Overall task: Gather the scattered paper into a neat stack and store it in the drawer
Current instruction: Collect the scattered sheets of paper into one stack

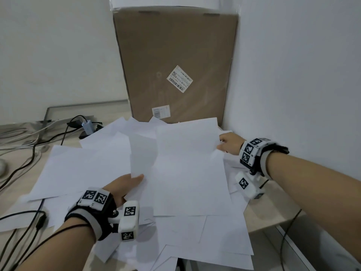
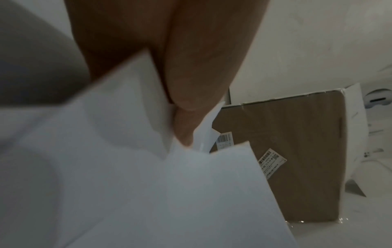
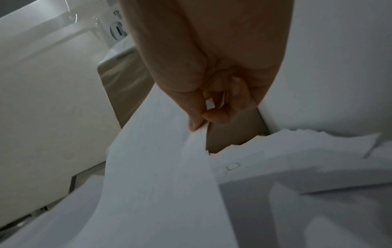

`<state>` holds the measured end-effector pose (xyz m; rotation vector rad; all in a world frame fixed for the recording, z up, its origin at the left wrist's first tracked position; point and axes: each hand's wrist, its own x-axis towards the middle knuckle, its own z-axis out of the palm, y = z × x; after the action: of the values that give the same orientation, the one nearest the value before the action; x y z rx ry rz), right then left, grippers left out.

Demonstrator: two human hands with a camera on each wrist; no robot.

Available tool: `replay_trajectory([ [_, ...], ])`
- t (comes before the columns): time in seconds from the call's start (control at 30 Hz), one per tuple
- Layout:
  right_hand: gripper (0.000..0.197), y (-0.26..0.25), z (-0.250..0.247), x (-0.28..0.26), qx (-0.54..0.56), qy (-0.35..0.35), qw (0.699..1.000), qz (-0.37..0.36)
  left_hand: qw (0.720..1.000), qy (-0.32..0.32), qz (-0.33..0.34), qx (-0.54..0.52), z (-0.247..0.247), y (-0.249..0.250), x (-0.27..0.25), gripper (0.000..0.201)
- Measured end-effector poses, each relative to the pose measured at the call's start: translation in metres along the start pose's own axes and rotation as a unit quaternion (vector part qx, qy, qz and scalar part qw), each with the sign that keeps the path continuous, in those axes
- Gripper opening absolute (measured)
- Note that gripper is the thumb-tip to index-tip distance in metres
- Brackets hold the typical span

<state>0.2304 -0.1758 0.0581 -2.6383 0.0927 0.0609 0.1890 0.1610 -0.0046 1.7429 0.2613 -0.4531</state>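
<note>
Your right hand [image 1: 229, 142] pinches the far edge of a sheet [image 1: 187, 169]; your left hand [image 1: 125, 184] pinches sheets' near edges. Between and around both hands, paper [image 1: 78, 169] lies scattered over the tabletop [image 1: 273, 218]. Beyond them stands a box [image 1: 175, 61].

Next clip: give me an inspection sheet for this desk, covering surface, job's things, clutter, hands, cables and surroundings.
Surface: light wooden desk, mostly covered by paper.
Job's things: loose white sheets scattered and overlapping; top sheet lifted at two edges; drawer not in view.
Clutter: cardboard box upright against the wall, behind the paper; grey adapter.
Hands: left hand pinches the top sheet's near-left edge; right hand pinches its far-right edge.
Cables: black and grey cables at the left.
Surroundings: white walls forming a corner.
</note>
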Motion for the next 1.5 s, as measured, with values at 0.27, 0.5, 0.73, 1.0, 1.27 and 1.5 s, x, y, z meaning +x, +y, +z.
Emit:
replay_trajectory([
  [0.27,0.028,-0.011,0.024,0.016,0.21,0.052,0.976,0.037,0.999,-0.016,0.011,0.042,0.002,-0.009,0.003,0.014],
  [0.5,0.02,0.011,0.042,-0.001,0.357,-0.075,0.925,0.108,0.997,0.037,0.03,-0.065,0.001,-0.02,0.009,0.026],
  [0.73,0.06,0.012,0.06,-0.017,0.33,-0.106,0.927,0.144,0.987,0.076,0.056,-0.131,0.006,-0.021,0.008,0.026],
  [1.0,0.063,0.021,0.045,-0.02,0.292,-0.012,0.939,0.182,0.985,0.071,0.06,-0.145,0.001,-0.024,-0.001,0.027],
  [1.27,0.024,0.035,0.037,-0.027,0.259,-0.033,0.955,0.144,0.988,0.054,0.046,-0.137,-0.005,-0.029,-0.006,0.03],
  [1.5,0.025,0.031,0.034,-0.028,0.268,0.013,0.959,0.095,0.991,0.032,0.047,-0.124,-0.001,-0.024,-0.014,0.02],
])
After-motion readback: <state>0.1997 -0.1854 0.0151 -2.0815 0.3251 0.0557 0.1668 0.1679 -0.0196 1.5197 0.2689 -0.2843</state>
